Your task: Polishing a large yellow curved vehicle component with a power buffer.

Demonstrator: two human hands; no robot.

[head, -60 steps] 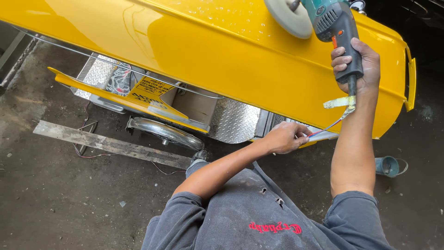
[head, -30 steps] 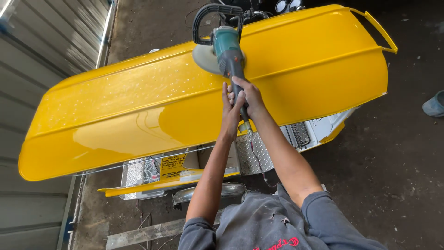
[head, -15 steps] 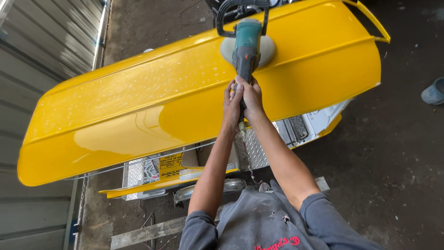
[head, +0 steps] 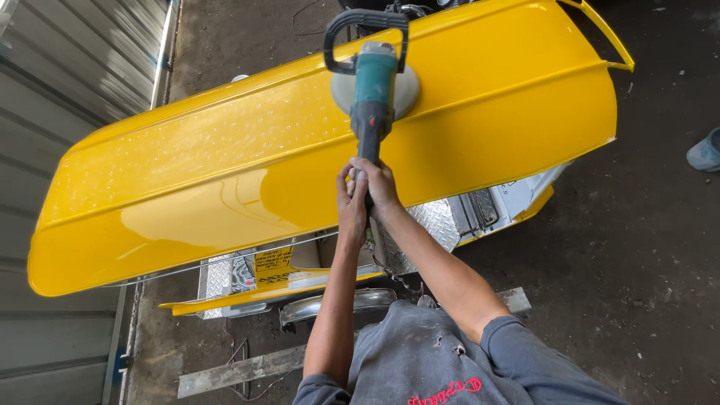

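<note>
Both your left hand (head: 351,204) and right hand (head: 379,187) have the fingers closed around the polisher (head: 372,94) handle — its long axis points straight away from you, the pad resting on the yellow panel (head: 225,195).

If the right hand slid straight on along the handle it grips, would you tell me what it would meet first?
The right hand points up the teal power polisher's handle, so it would probably meet the tool's wider teal body first, with the round pale pad on the glossy yellow curved panel under it. Depth is hard to judge.
</note>
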